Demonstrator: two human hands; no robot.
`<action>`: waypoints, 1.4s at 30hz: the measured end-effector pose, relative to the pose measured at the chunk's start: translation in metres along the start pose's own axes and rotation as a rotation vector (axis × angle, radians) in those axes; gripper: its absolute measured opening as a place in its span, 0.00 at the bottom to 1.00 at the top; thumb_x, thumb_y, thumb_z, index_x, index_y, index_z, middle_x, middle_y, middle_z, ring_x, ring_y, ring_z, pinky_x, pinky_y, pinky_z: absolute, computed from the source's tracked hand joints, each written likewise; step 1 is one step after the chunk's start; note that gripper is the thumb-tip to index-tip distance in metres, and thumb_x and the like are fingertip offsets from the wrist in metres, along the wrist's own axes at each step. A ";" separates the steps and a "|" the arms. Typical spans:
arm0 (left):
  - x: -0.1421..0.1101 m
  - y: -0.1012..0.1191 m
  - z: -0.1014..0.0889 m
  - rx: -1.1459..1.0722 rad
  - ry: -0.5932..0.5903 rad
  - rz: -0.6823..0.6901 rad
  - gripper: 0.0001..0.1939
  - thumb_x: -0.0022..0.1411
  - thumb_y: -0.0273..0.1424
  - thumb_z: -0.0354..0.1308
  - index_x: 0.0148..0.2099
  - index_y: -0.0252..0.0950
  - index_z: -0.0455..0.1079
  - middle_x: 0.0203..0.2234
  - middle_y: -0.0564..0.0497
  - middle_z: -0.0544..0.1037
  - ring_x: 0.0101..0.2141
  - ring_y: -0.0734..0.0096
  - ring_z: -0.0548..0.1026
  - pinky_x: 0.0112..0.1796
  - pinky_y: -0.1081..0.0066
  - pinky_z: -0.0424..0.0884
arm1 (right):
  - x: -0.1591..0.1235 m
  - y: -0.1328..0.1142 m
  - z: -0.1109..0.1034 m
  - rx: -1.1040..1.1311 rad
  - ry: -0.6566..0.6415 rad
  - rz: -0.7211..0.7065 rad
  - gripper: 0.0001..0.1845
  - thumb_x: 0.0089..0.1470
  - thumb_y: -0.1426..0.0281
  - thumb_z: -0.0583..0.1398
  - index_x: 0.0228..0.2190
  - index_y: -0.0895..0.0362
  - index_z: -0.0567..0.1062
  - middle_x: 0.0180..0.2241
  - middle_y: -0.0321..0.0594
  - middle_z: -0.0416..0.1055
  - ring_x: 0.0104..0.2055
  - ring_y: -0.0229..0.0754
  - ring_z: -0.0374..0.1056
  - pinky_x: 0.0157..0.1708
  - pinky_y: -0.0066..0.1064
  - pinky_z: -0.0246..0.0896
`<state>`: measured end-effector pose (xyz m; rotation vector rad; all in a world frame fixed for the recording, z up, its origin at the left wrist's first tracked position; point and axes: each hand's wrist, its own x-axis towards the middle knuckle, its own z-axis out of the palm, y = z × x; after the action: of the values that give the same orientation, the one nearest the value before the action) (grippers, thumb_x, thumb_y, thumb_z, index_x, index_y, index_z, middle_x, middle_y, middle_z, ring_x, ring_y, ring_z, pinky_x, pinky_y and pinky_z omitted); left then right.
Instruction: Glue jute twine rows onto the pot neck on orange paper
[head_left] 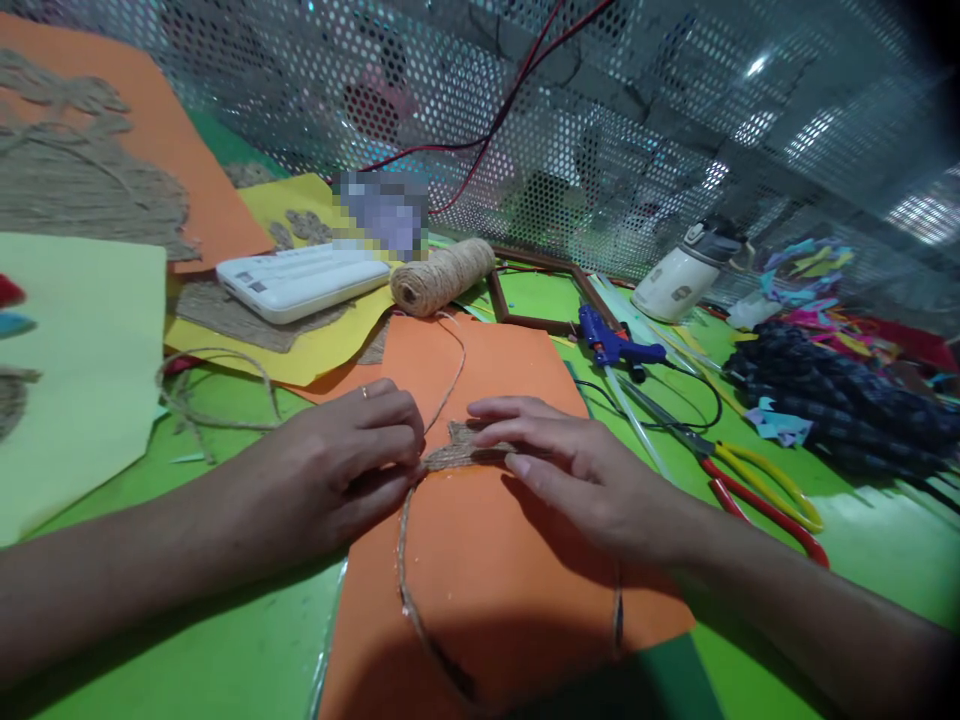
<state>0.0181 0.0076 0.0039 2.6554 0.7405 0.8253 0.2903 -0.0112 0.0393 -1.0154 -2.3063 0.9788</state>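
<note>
An orange paper sheet lies before me with a small patch of jute twine rows on it. My left hand, a ring on one finger, is closed at the patch's left end, pinching the jute twine; that strand runs back toward the twine roll. My right hand has its fingers stretched out, touching the patch and hiding its right part. A curved twine outline comes down the sheet below my left hand, and a short length of it shows at lower right.
A white power bank lies on yellow paper at the back left, near orange paper with twine work. To the right are a blue glue gun, red and yellow handled scissors, a white bottle and dark checked cloth.
</note>
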 end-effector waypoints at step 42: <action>-0.002 0.002 0.000 -0.075 -0.025 -0.028 0.11 0.68 0.19 0.52 0.36 0.38 0.70 0.34 0.50 0.73 0.37 0.65 0.70 0.38 0.64 0.67 | 0.004 -0.007 0.027 -0.365 -0.118 -0.075 0.27 0.67 0.83 0.53 0.62 0.57 0.74 0.68 0.51 0.67 0.67 0.57 0.59 0.65 0.59 0.57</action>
<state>0.0174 0.0045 0.0043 2.5784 0.7237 0.7955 0.2683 -0.0229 0.0272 -1.0201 -2.6647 0.6144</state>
